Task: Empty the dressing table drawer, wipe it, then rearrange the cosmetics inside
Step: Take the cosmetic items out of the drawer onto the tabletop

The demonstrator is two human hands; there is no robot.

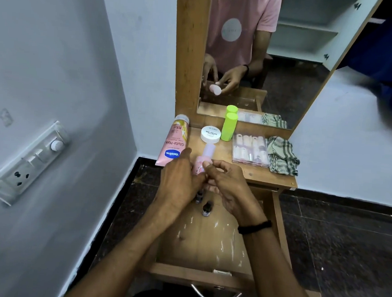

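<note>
- The tube point(173, 144) lies at the left edge of the tabletop point(258, 176), hanging partly over it. It is already out, so I count it as emptied.
- My left hand point(179, 179) lies against the left side of the pink bottle point(205, 157), forefinger straight. I cannot tell whether the other fingers wrap round it.
- The pink bottle is the thing in hand. It is tilted at the front edge of the tabletop, just left of the frame's centre, between both hands and above the open drawer point(206, 248). I can't tell whether it touches the wood. I judge it is on its way out.
- Behind it, the white jar point(211, 134) and the green bottle point(229, 126) stand side by side below the mirror, both out.
- Two small bottles point(207, 209) stand at the far end of the drawer, under my hands. These are the only things I can see left to lift out.
- My right hand point(227, 185) has its fingers curled, with the thumb pressed on the pink bottle, pinching it.
- The drawer floor, lower centre, shows pale smears and flecks, so I judge it is not yet wiped.
- The nail box point(250, 150) lies flat right of centre, out as well.
- The cloth point(282, 155) lies crumpled at the right end, touching the box and held by no hand. Wiping has not begun.
- So emptying is nearly done. Wiping and putting everything back in order are both left.
</note>
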